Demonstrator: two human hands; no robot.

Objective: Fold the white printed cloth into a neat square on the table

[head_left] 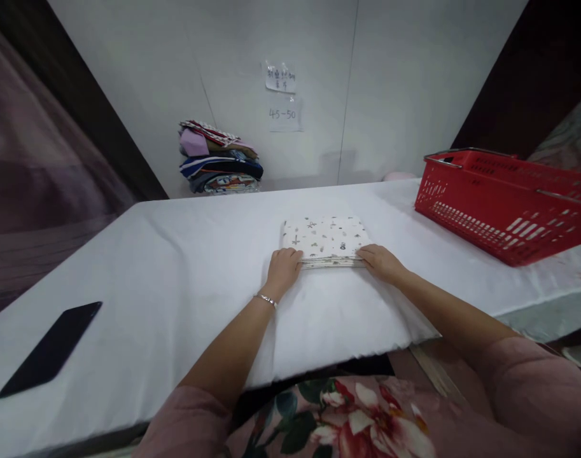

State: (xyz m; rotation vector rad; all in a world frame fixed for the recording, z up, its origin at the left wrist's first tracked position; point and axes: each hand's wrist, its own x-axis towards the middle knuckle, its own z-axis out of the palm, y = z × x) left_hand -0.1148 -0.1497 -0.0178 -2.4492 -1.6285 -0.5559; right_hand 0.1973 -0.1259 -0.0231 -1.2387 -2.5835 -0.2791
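Note:
A folded white cloth with small dark prints (324, 236) lies on the white-covered table (185, 280), a little right of the middle. My left hand (283, 268) is closed on its near left corner, a thin bracelet on the wrist. My right hand (378, 261) grips the near right corner, fingers curled over the folded edge. Both forearms reach in from the bottom of the view.
A red plastic basket (503, 202) stands at the table's right end. A stack of folded coloured cloths (218, 159) sits at the back against the white wall. A dark phone (51, 348) lies near the left front edge. Two paper notes (281, 95) hang on the wall.

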